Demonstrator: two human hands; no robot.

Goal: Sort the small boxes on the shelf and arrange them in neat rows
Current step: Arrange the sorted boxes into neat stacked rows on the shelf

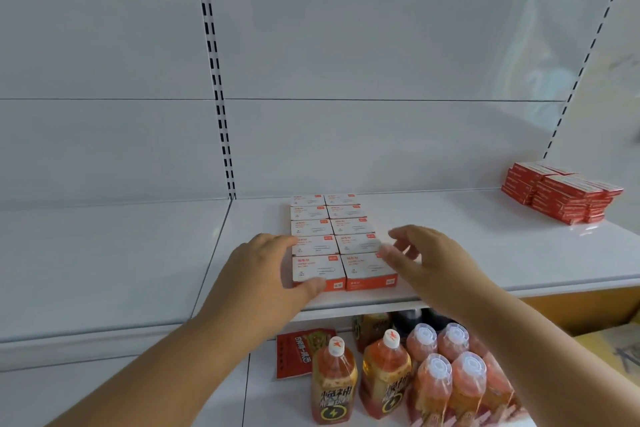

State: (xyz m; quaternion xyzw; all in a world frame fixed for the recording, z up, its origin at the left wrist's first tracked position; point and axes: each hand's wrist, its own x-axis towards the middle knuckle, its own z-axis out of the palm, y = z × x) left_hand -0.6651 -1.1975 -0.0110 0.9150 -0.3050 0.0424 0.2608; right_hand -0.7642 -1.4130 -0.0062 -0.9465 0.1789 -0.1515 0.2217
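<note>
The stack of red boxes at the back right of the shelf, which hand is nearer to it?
Right. The right hand is at the right edge of the white box rows, on the side toward the red box stack; the left hand rests on their far left side.

There is a single view, from a camera worn on the person's head. It looks forward and slightly down, close to a white shelf (485,253) whose front edge runs across the lower half of the picture. The wide lens bends the slotted uprights (214,80) and the back panel (346,28) above. Below the shelf's front edge the view takes in a lower shelf (263,399) with bottles (386,374) standing on it.
</note>
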